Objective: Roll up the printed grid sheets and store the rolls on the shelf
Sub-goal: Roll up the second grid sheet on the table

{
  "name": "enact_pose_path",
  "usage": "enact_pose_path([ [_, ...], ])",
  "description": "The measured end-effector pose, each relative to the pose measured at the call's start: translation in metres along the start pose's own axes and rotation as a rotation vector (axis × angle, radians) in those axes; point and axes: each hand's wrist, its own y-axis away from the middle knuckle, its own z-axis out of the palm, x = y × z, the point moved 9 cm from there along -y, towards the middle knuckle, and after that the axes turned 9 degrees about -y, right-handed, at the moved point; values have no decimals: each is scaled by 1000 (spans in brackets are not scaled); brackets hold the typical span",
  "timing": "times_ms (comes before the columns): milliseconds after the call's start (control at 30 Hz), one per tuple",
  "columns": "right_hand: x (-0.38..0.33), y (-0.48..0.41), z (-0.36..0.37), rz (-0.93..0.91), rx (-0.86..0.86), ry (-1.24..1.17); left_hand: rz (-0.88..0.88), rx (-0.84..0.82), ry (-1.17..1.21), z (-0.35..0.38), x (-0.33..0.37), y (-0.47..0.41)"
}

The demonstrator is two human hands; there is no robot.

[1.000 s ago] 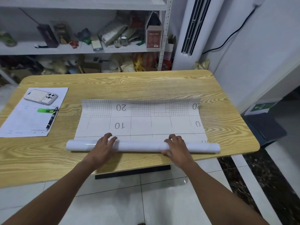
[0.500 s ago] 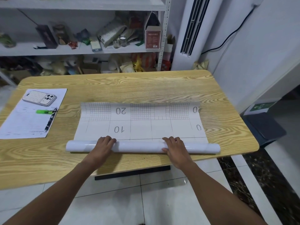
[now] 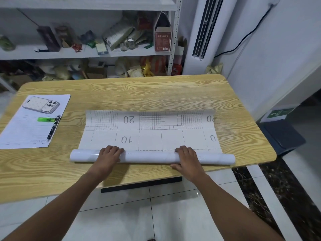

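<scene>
The white glossy grid sheet (image 3: 151, 129), printed with fine squares and the numbers 10 and 20, lies in the front half of the table. Its near part is wound into a long roll (image 3: 149, 157) that lies across the table, almost parallel to the front edge. The left hand (image 3: 108, 154) and the right hand (image 3: 188, 158) both grasp this roll, fingers bent over its top, and the right thumb is at the near side. The flat part reaches away from the person, and its far edge lifts a little.

I think the main danger is a crooked roll: if one hand pushes further than the other, the layers will shift sideways and form a cone. The glossy surface may also slip under the fingers and leave the roll loose. The lifted far edge could fold and crease.

The light wooden table (image 3: 156, 94) has a strong grain. At its left lies a white paper form (image 3: 26, 133), and on it are a pale phone (image 3: 41, 106), a small green object (image 3: 46, 119) and a black pen (image 3: 53, 128). Behind stands a white metal shelf (image 3: 83, 55), crowded with boxes and bags, and beside it a white standing air conditioner (image 3: 203, 32). The floor (image 3: 173, 214) has pale tiles.
</scene>
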Motion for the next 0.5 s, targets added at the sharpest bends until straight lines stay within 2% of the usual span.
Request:
enact_pose_path([
  [267, -2, -3, -2, 21, -2, 40, 49, -48, 35, 5, 0, 1],
  [500, -3, -5, -3, 14, -30, 72, -53, -154, 211, 12, -1, 9],
])
